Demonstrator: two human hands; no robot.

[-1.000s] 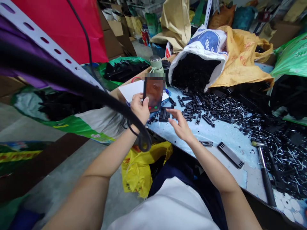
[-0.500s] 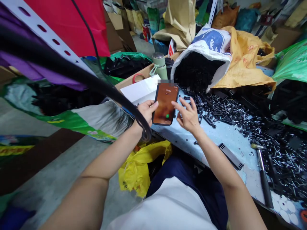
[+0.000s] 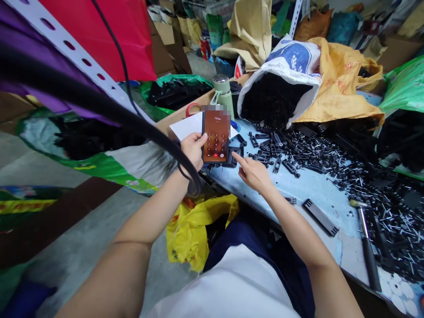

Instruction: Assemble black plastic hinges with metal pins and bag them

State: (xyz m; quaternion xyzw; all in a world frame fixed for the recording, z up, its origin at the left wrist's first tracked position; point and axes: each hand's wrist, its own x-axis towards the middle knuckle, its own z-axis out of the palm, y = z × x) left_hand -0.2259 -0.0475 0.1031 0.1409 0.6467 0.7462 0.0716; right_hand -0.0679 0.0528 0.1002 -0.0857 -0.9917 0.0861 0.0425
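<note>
My left hand point(image 3: 194, 151) gripped the phone point(image 3: 215, 139) by its left edge, thumb laid along the front, forearm reaching forward and inward. The phone stood tilted up toward me above the near edge of the surface point(image 3: 308, 185), its flat rectangular screen showing a keypad on brown. My right hand point(image 3: 254, 173) held nothing: index finger extended toward the phone's lower right corner, just apart from it, remaining fingers loosely curled. A thick, smooth black cable point(image 3: 132, 119) crossed before my left wrist. Behind the phone stood a cylindrical green bottle point(image 3: 222, 90) with a shiny lid. To the right lay a slotted black bar point(image 3: 320, 217), a hammer point(image 3: 364, 243) with a dark grip, and a heap of black parts and bright pins point(image 3: 391, 212). Beyond, a creased white woven sack point(image 3: 293, 57) gaped open.
</note>
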